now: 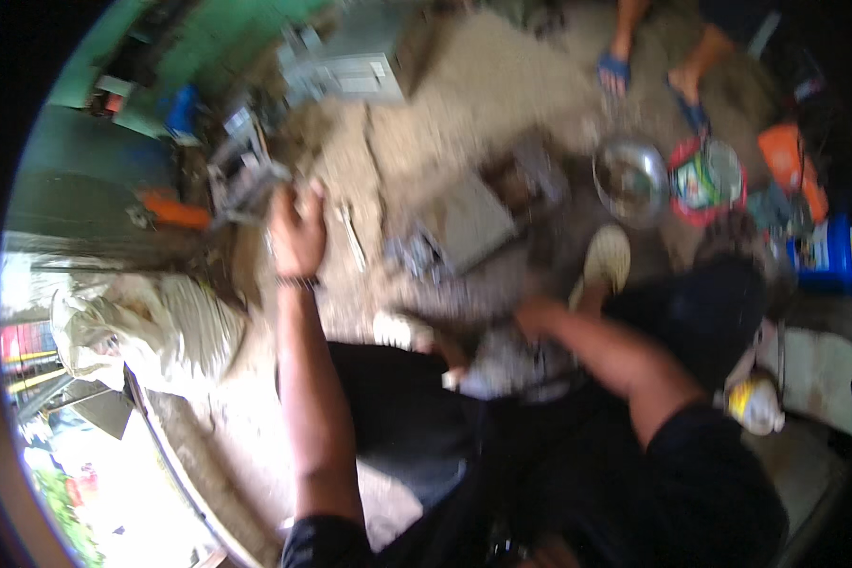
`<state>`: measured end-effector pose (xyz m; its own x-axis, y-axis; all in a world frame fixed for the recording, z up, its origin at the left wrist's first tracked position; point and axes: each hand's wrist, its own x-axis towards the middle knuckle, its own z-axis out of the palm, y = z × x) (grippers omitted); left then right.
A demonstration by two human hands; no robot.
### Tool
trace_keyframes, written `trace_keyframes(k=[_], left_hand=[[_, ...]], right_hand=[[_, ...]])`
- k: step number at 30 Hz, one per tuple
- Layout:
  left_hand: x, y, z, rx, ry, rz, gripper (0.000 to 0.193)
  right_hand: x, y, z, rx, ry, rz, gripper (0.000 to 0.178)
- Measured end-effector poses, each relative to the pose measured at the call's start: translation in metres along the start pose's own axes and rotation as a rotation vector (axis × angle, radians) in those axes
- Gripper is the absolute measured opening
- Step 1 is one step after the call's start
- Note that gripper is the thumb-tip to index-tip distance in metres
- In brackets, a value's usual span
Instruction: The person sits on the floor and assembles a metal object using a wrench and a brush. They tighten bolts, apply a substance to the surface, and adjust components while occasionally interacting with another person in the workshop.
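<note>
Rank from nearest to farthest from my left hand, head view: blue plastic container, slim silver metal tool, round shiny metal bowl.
1. Slim silver metal tool: just right of your left hand
2. Round shiny metal bowl: farther right
3. Blue plastic container: near the right edge

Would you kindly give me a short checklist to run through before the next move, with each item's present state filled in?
1. Gloves on: not ok; the left hand and right hand are bare.
2. Right hand's grip on the grey item near it: cannot tell; too blurred.
3. Wrench-like tool apart from the left hand: ok; it lies to that hand's right.
4. Metal bowl upright: ok; its opening faces up.
5. Other person's toes covered: not ok; the blue sandals are open.
</note>
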<state>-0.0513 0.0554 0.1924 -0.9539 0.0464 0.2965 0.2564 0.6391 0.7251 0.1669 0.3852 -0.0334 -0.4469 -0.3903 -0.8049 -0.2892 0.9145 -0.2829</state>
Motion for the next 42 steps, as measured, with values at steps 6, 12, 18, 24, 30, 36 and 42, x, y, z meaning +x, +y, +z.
trace_keyframes(k=[6,12,18,24,30,36,42], left_hand=[[-0.029,0.000,0.047,0.323,-0.792,-0.259,0.072],[-0.040,0.009,0.066,0.324,-1.017,-0.229,0.072],[-0.046,-0.036,0.063,0.420,-0.984,-0.325,0.066],[-0.062,-0.050,0.069,0.540,-1.167,-0.413,0.064],[-0.039,-0.010,0.094,0.351,-1.037,-0.305,0.060],[-0.026,0.011,0.093,0.333,-1.004,-0.211,0.058],[-0.021,0.023,0.054,0.349,-0.889,-0.035,0.060]], right_hand=[[-0.005,0.012,-0.003,0.068,0.017,0.014,0.026],[0.000,0.044,-0.010,0.180,0.092,0.096,0.034],[0.028,0.085,-0.020,0.359,0.239,0.350,0.059],[0.045,0.084,-0.022,0.477,0.449,0.528,0.082],[0.058,0.097,-0.001,0.431,0.613,0.557,0.091],[0.071,0.107,-0.004,0.585,0.763,0.678,0.105],[0.087,0.106,-0.052,0.799,0.691,0.734,0.086]])
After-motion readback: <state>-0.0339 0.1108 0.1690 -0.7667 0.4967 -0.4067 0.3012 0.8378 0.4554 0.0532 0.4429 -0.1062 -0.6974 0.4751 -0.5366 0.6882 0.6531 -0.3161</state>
